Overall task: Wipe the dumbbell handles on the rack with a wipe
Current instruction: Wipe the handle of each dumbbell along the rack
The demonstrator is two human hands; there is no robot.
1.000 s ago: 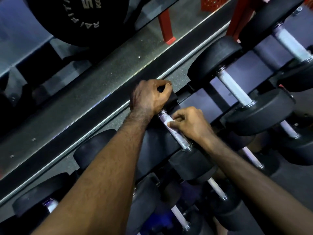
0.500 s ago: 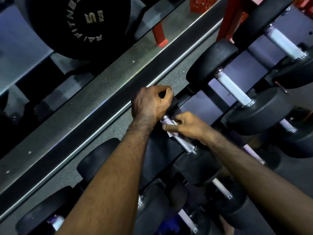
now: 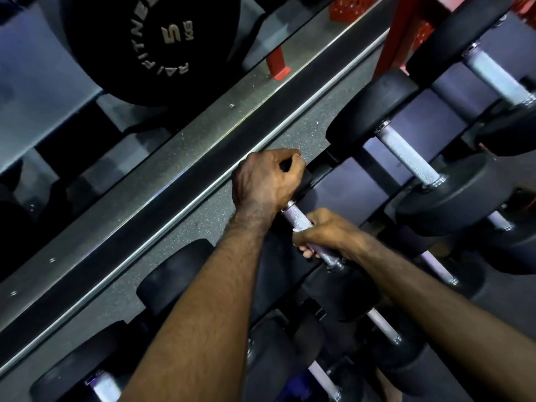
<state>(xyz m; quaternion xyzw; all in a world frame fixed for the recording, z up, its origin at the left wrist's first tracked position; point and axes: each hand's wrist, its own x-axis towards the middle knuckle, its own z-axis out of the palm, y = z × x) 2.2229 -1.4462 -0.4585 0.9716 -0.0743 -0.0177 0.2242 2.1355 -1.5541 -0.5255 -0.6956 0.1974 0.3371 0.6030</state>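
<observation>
A small black dumbbell lies across the top tier of the rack (image 3: 348, 192), and its knurled metal handle (image 3: 296, 215) shows between my hands. My left hand (image 3: 268, 179) grips the dumbbell's far head from above. My right hand (image 3: 327, 233) curls around the lower half of the handle, close to the near head (image 3: 342, 288). A pale strip (image 3: 314, 247) shows under my right fingers; I cannot tell whether it is the wipe or the bare handle. The rest of the wipe is hidden inside the fist.
A bigger dumbbell (image 3: 406, 155) sits just to the right and another (image 3: 496, 76) beyond it. More dumbbells fill the lower tiers (image 3: 383, 326) and the left end (image 3: 174, 274). A 5 kg plate (image 3: 156, 39) and a red frame (image 3: 406, 30) stand behind the rack.
My right hand has slid down the handle from its far end toward the near head and now wraps it more fully. My left hand has kept its grip on the far head.
</observation>
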